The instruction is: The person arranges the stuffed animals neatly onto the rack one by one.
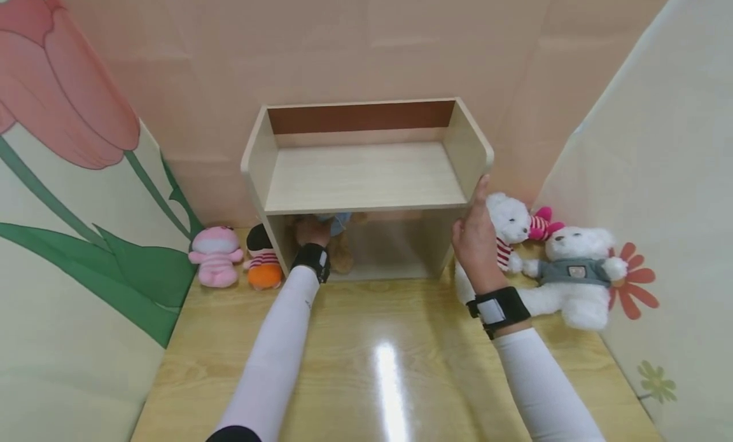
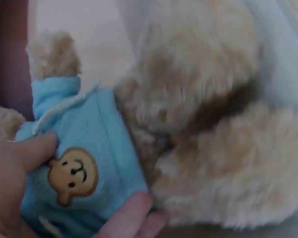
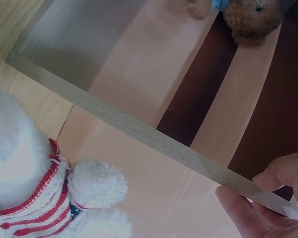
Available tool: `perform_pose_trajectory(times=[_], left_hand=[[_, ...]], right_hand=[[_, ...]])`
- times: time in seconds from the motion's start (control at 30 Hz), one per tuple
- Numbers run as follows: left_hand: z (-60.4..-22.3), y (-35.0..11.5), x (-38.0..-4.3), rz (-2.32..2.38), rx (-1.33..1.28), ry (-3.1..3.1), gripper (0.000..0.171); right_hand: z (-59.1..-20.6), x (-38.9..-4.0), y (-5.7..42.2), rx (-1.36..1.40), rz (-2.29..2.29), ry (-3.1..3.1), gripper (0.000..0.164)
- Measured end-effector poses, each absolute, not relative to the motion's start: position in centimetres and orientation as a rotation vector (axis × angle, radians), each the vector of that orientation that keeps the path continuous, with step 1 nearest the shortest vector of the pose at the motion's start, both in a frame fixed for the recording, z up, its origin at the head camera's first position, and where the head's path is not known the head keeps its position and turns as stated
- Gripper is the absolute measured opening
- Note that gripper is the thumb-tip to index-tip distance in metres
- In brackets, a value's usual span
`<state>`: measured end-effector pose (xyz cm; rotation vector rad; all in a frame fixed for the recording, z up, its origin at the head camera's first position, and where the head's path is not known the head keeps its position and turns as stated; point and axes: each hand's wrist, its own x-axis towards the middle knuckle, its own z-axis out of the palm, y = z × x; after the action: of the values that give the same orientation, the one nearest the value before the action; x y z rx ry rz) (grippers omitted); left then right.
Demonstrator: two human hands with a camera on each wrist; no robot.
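Note:
Inside the lower compartment of a small wooden shelf (image 1: 369,175), my left hand (image 1: 313,231) grips a brown teddy bear (image 2: 213,183). The bear wears a light blue top with a monkey-face patch (image 2: 74,171); thumb and fingers lie across this top in the left wrist view. From the head, the shelf board hides much of the bear. My right hand (image 1: 480,245) is at the shelf's right side. Seen from the right wrist, its thumb and fingers pinch the edge of the side panel (image 3: 134,131). The bear's head shows upside down in that view.
Right of the shelf sit a white bear in a striped top (image 3: 34,213) and a white bear in a grey-green top (image 1: 575,270), with a pink striped toy (image 1: 541,224) behind. A pink doll (image 1: 217,257) and an orange-bottomed doll (image 1: 265,257) stand at left.

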<state>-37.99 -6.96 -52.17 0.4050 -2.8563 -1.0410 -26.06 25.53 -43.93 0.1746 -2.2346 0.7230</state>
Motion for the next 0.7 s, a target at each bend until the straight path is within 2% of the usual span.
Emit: perform_pose_trajectory(times=[0.4, 0.7], left_hand=[[-53.3, -7.0, -38.3, -1.065, 0.255, -2.846, 0.068], [-53.3, -6.5, -38.3, -1.144, 0.426, -2.789, 0.061]], right_hand=[[-44.1, -26.1, 25.8, 0.14, 0.736, -2.246, 0.102], [-44.0, -26.1, 25.6, 0.151, 0.755, -2.255, 0.102]])
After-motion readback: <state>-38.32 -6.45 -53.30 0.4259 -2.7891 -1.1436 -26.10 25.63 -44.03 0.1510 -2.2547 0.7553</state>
